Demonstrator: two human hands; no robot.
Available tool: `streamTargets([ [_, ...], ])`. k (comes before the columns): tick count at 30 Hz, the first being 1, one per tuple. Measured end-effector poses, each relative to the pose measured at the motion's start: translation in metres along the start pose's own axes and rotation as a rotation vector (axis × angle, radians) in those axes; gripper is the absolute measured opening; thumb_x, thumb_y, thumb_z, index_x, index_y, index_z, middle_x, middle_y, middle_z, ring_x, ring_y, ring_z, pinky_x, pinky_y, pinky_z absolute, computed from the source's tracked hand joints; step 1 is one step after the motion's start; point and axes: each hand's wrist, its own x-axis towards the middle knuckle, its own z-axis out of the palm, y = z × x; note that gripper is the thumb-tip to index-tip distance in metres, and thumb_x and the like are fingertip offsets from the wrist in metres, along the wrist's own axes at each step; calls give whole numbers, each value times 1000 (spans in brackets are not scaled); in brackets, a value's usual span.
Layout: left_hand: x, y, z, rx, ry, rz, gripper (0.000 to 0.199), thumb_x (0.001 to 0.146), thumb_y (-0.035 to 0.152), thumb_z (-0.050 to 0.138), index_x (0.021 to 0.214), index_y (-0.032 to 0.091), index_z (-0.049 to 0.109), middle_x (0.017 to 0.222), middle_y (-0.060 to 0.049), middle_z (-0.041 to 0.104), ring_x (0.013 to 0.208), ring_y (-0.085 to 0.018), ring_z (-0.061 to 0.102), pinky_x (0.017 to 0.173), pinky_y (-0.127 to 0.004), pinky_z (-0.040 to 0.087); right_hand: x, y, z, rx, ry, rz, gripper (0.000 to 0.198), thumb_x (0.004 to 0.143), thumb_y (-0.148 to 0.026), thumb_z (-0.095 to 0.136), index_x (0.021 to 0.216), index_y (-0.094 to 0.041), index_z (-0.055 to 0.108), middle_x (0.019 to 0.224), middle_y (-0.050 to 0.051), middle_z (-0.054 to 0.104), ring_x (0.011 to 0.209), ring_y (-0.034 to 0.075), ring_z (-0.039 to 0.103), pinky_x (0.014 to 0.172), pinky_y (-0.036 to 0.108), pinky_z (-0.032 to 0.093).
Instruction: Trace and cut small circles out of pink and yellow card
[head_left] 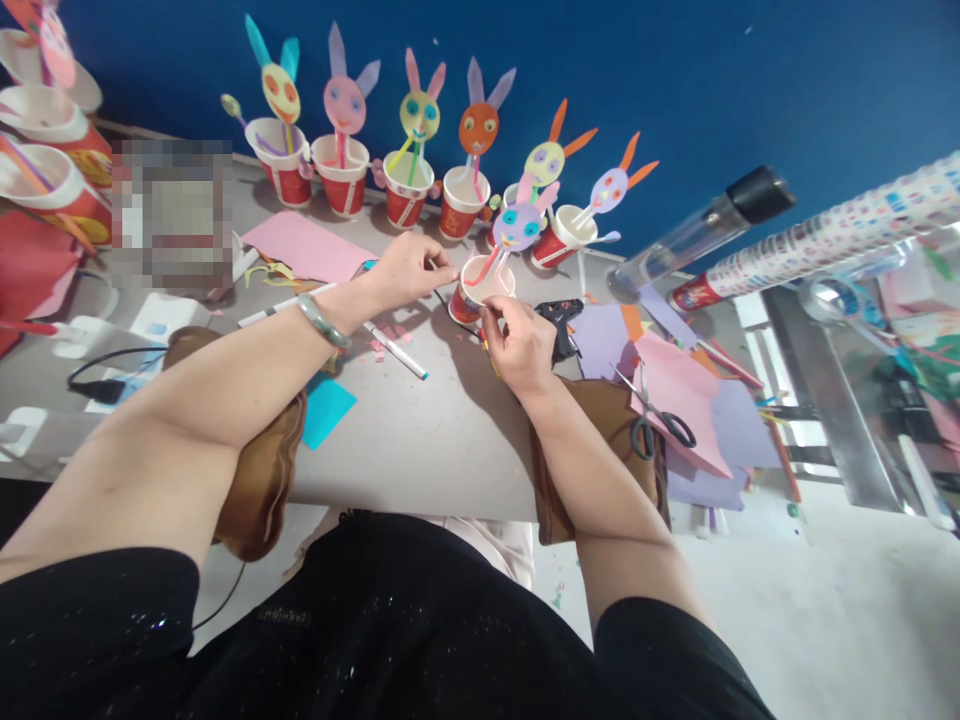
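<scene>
A red-and-white paper cup (468,302) stands on the desk between my hands. Out of it rises a purple paper rabbit head (517,228) with pink ears, on a pink straw stem. My left hand (414,268) is at the cup's left side, thumb and forefinger pinched together; anything between them is too small to make out. At the cup's front right, my right hand (519,342) is also closed in a pinch, its fingertips against or just before the cup wall. What it pinches is hidden. A black glue gun (562,325) lies just behind my right hand.
Several similar rabbit cups (341,175) line the blue wall. Scissors (660,420) rest on pink and purple paper (682,390) at right. A marker (397,352) and blue paper (328,412) lie nearer me. A clear tube (675,245) stands right; power strips (97,335) sit left.
</scene>
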Motion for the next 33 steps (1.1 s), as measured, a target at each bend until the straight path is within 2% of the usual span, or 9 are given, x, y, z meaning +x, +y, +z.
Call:
streamTargets([
  [5, -3, 8, 0, -41, 27, -57, 23, 90, 35, 69, 76, 18, 69, 72, -4, 67, 69, -14, 62, 66, -26, 56, 3, 2, -4, 77, 29, 52, 38, 109, -46, 45, 98, -20, 71, 82, 7, 76, 71, 19, 69, 69, 31, 50],
  [8, -4, 14, -1, -173, 55, -159, 37, 102, 46, 52, 85, 18, 69, 92, -9, 70, 79, -17, 64, 62, -27, 57, 7, 11, -7, 281, 111, 161, 38, 106, -52, 51, 97, -21, 71, 79, 5, 75, 68, 18, 69, 68, 32, 54],
  [10, -2, 16, -1, -213, 60, -203, 34, 104, 40, 46, 89, 18, 68, 106, -12, 71, 84, -18, 64, 60, -28, 58, 11, 21, -7, 444, 169, 260, 40, 103, -58, 55, 96, -21, 70, 75, 3, 72, 63, 16, 67, 62, 30, 54],
  [13, 1, 18, -1, -216, 45, -278, 14, 96, 17, 51, 98, 17, 66, 110, -11, 75, 76, -14, 62, 61, -27, 56, 15, 36, -5, 630, 237, 366, 42, 100, -63, 58, 96, -23, 68, 69, -1, 68, 50, 11, 57, 48, 26, 45],
  [15, 2, 21, -1, -274, 15, -356, 21, 92, 11, 50, 107, 18, 63, 108, -9, 78, 67, -10, 59, 63, -27, 52, 17, 42, -4, 713, 276, 393, 43, 99, -65, 58, 96, -24, 66, 66, -3, 65, 44, 9, 50, 41, 23, 37],
  [18, 2, 25, 0, -382, -53, -424, 25, 94, 11, 44, 112, 18, 59, 105, -9, 81, 57, -8, 55, 58, -27, 43, 17, 46, -3, 788, 309, 417, 43, 98, -67, 60, 95, -25, 64, 64, -4, 63, 41, 8, 46, 37, 22, 30],
  [22, 0, 28, -1, -482, -88, -433, 27, 92, 10, 41, 111, 18, 57, 106, -10, 82, 50, -6, 50, 52, -28, 31, 16, 51, -1, 822, 319, 456, 43, 97, -68, 59, 93, -25, 62, 64, -5, 61, 40, 7, 41, 37, 23, 28],
  [26, -1, 25, -1, -496, -75, -376, 27, 90, 11, 44, 113, 18, 58, 107, -10, 82, 48, -5, 49, 51, -26, 29, 14, 53, 2, 797, 334, 481, 42, 97, -68, 59, 96, -26, 63, 67, -4, 63, 41, 9, 43, 40, 25, 31],
  [33, 3, 19, 1, -437, -133, -391, 28, 95, 24, 47, 118, 20, 62, 95, -7, 80, 58, -11, 64, 52, -26, 31, 11, 27, -5, 598, 299, 345, 40, 100, -63, 57, 99, -24, 66, 74, 2, 69, 59, 17, 66, 54, 32, 52],
])
